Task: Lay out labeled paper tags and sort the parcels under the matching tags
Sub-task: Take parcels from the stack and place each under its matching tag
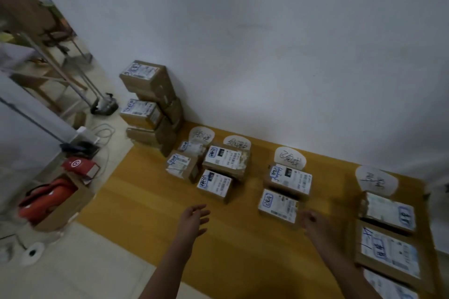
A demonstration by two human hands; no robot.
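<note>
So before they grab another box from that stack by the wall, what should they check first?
1. Both hands free: ok. The left hand is open and empty; the right hand looks empty, though blurred.
2. White handwritten paper tags laid out: ok. Four sit along the wall, such as the third one.
3. Unsorted brown cardboard parcels remain: ok. A stack stands against the wall, left of the yellow wooden board.
4. Room under each tag: ok. Bare board shows in front of the labelled parcels.
5. Labels match tags: cannot tell, the writing is too blurred.
</note>
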